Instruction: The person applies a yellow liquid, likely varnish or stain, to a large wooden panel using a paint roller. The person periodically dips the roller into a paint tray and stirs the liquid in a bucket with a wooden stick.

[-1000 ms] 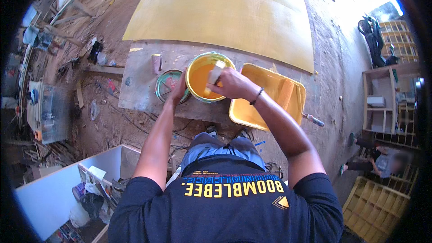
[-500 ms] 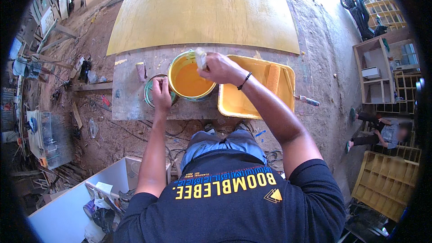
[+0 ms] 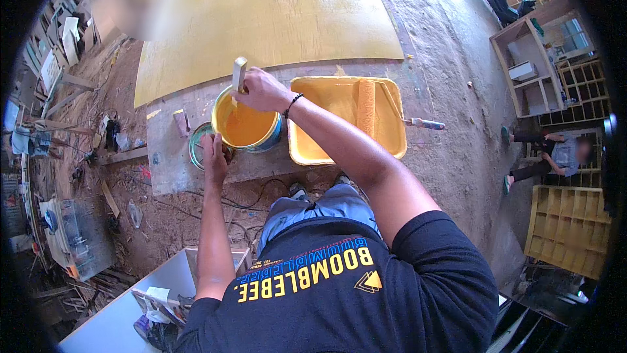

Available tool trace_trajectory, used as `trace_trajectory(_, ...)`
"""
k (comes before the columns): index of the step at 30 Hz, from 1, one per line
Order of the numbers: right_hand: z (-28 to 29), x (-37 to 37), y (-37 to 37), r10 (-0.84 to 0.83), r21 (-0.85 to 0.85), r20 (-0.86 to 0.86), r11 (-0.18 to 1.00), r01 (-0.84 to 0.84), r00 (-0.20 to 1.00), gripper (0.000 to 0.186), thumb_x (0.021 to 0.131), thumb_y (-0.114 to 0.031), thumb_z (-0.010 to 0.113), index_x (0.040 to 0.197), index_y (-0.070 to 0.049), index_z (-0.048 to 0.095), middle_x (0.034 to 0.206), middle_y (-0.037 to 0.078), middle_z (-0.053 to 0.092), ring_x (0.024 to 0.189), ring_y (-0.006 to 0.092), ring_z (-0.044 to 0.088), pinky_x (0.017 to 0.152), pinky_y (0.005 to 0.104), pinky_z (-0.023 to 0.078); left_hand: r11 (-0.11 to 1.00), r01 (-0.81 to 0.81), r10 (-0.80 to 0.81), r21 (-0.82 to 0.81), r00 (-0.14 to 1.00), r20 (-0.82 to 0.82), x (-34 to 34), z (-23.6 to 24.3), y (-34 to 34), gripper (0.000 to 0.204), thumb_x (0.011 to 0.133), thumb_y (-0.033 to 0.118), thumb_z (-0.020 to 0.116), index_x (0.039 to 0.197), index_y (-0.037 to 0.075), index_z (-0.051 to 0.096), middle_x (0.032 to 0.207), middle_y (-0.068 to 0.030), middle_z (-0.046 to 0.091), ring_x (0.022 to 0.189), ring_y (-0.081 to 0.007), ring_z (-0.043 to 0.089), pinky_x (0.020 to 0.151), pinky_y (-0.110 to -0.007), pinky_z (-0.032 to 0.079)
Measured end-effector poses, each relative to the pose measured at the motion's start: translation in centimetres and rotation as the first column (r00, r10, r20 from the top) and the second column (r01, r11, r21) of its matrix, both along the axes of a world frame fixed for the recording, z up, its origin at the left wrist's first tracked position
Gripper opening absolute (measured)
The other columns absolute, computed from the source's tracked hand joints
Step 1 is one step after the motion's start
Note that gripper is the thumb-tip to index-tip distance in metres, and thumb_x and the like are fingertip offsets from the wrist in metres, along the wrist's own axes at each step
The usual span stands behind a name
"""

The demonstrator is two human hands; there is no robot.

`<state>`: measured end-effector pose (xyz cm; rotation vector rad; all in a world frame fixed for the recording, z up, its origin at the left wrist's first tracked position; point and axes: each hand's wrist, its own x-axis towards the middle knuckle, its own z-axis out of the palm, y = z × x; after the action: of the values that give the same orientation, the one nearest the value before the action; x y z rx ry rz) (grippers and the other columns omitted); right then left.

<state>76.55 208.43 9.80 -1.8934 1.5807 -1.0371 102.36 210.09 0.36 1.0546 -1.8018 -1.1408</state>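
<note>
My right hand [image 3: 260, 88] grips a flat pale stick [image 3: 239, 73], its lower end reaching into a bucket [image 3: 266, 142] of orange-yellow paint [image 3: 248, 123]. Closed at the bucket's near-left rim is my left hand [image 3: 215, 156], fingers pinched on the edge. Partly hidden behind that hand lies a round green-rimmed lid or can [image 3: 196, 147]. Right of the bucket, a yellow paint tray [image 3: 326, 150] holds a paint roller [image 3: 367, 108], whose handle [image 3: 428, 124] sticks out past the tray's right side. All of these stand on a stained board [image 3: 166, 170].
Beyond the bucket lies a large yellow-coated panel [image 3: 261, 13]. A small block [image 3: 181, 120] sits left of the lid. Cables [image 3: 261, 196] trail near my feet. At the right are a wooden cabinet frame [image 3: 522, 79], a seated person [image 3: 555, 154] and a yellow slatted frame [image 3: 568, 229].
The view has turned, so the scene sits further left. My right hand has moved the stick toward the bucket's far-left side. My left fingers have come onto the bucket's rim.
</note>
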Motion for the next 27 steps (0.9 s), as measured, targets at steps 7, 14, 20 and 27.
trace_trajectory(7, -2.0, -3.4, 1.7, -0.299, 0.102, 0.182, 0.953, 0.285, 0.937, 0.041, 0.086, -0.039, 0.074, 0.103, -0.002, 0.064, 0.083, 0.019, 0.068, 0.078, 0.0314, 0.067, 0.071, 0.0423, 0.053, 0.98, -0.096, 0.097, 0.173, 0.995, 0.002, -0.5, -0.3, 1.3, 0.038, 0.105, 0.029, 0.048, 0.129, 0.0, 0.053, 0.117, -0.0109, 0.058, 0.109, -0.0195, 0.054, 0.097, -0.034, 0.042)
trace_trajectory(14, -0.8, -8.5, 9.1, -0.092, 0.246, 0.035, 0.966, 0.08, 0.995, 0.045, 0.086, -0.041, 0.075, 0.104, -0.002, 0.061, 0.096, 0.021, 0.069, 0.091, 0.0364, 0.067, 0.08, 0.0428, 0.053, 0.931, -0.203, 0.26, 0.304, 0.953, -0.158, -0.8, -2.3, 2.4, 0.046, 0.107, 0.035, 0.043, 0.135, 0.0, 0.052, 0.128, -0.0144, 0.06, 0.114, -0.0225, 0.059, 0.099, -0.033, 0.045)
trace_trajectory(20, -0.9, -20.9, 20.2, -0.185, 0.099, -0.309, 0.969, 0.225, 0.933, 0.034, 0.091, -0.031, 0.069, 0.077, -0.002, 0.057, 0.075, 0.016, 0.057, 0.074, 0.0363, 0.056, 0.07, 0.045, 0.047, 0.772, -0.293, 0.48, 0.564, 0.85, -0.216, -1.9, -3.9, 7.6, 0.029, 0.105, 0.038, 0.05, 0.104, 0.011, 0.058, 0.083, -0.002, 0.061, 0.062, -0.011, 0.058, 0.055, -0.026, 0.048)
trace_trajectory(27, -1.8, -35.5, 32.5, -0.247, 0.118, -0.476, 0.933, 0.34, 0.844, 0.037, 0.087, -0.037, 0.075, 0.097, -0.005, 0.061, 0.094, 0.014, 0.064, 0.096, 0.0344, 0.061, 0.087, 0.0444, 0.049, 0.576, -0.303, 0.529, 0.759, 0.846, -0.063, -8.5, -8.5, 16.9, 0.019, 0.102, 0.033, 0.057, 0.102, 0.013, 0.057, 0.082, -0.0016, 0.064, 0.059, -0.0107, 0.061, 0.047, -0.024, 0.05)
